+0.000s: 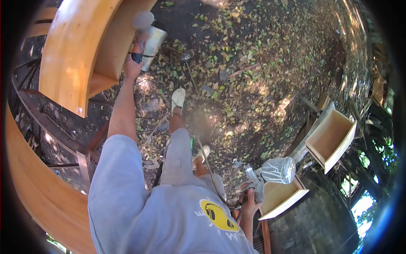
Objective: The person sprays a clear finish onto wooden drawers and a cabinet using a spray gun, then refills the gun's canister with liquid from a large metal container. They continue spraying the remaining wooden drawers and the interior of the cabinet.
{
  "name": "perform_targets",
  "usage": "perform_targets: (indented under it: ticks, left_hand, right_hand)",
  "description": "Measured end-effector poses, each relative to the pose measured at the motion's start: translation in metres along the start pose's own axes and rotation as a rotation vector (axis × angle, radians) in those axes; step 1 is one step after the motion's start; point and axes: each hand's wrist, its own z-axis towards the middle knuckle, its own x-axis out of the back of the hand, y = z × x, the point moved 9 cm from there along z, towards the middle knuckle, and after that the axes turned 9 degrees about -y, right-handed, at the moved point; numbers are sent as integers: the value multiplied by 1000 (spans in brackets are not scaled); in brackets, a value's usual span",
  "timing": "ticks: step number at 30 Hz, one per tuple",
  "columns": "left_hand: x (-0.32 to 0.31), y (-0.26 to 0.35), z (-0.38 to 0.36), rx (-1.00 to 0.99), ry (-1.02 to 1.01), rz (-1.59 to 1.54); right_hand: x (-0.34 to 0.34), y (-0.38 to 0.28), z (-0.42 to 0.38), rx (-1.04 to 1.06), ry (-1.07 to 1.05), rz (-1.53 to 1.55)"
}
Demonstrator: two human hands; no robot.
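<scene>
Right hand (250, 204) nearest, wrapped around grey spray gun (255, 184) with clear-plastic-covered cup (278, 170); pale open wooden drawer (281, 198) just beyond. Left hand (133, 68) farther, well apart, clasping orange-and-black handheld tool (138, 46), blurred, round pale head, beside glossy honey-coloured wooden drawer (78, 51). Looks like surface work; next move calls for steady tool control.

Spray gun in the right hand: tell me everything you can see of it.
The spray gun has a dull grey, metal-looking body and a cloudy, translucent, plastic-looking cup at one end. The right hand grips its handle. In view, the cup overlaps a pale drawer. A thin hose runs towards the handle, but the join is unclear. Trigger position and cup contents can't be made out.
</scene>
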Motion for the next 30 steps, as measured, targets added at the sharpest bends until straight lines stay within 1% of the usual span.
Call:
perform_targets:
  ticks: [1,2,5,7,9,10,11,12,13,14,15,16,17,18,19,20,21,22,23,25,27,28,29,30]
  left_hand:
    - [-3,-3,0,-12,0,-5]
    - [-12,-7,2,14,-84,59]
    - [-38,-29,16,87,-197,206]
    - [-29,-24,3,115,-157,223]
    - [-20,-9,-7,108,-87,230]
    - [-33,-18,2,87,-93,323]
    - [-45,-35,12,5,100,418]
    - [-42,-22,4,-64,-9,340]
    - [-47,-22,0,-106,76,478]
    - [-50,-11,-11,-195,107,593]
    - [-29,30,-48,-228,105,495]
    - [-30,51,-84,-376,232,507]
    - [-49,66,-110,-265,-191,541]
    - [-70,85,-145,-341,-429,600]
    - [-140,42,-141,-692,-360,549]
    - [-141,62,-192,-505,-675,462]
    - [-167,77,-237,-869,-720,576]
    - [-136,133,-304,-783,-896,403]
    - [-169,125,-329,-903,-909,534]
    - [-166,182,-411,-1107,-934,432]
    - [-146,246,-462,-1188,-826,91]
    - [-114,292,-490,-1175,-755,-88]
    - [-69,342,-520,-1150,-685,-268]
    - [-23,387,-555,-1277,-520,-377]
  right_hand:
    - [-2,3,-1,-17,-5,-2]
    - [-6,4,0,-30,1,24]
    - [-17,-3,3,-44,-23,32]
    - [-17,-3,1,-33,-24,9]
    - [-16,-3,-2,-21,20,16]
    - [-17,-12,-5,-39,17,-28]
    - [-16,-15,-4,-47,21,-19]
    - [-13,-14,-8,-49,41,-8]
    - [-7,-12,-13,-49,69,5]
    - [-3,-7,-17,-45,31,15]
    - [-2,-16,-22,4,61,35]
    - [-2,-27,-24,53,79,52]
    - [0,-38,-26,101,82,69]
    - [14,-60,-28,176,80,37]
    - [20,-69,-32,244,114,48]
    - [28,-77,-37,310,144,58]
    - [36,-84,-44,378,175,65]
    - [45,-94,-52,429,223,114]
    - [53,-99,-59,456,232,178]
    - [76,-106,-73,509,243,305]
    - [100,-92,-91,457,308,311]
    - [113,-81,-99,429,334,314]
    - [126,-67,-107,418,359,317]
    - [138,-50,-111,409,379,318]
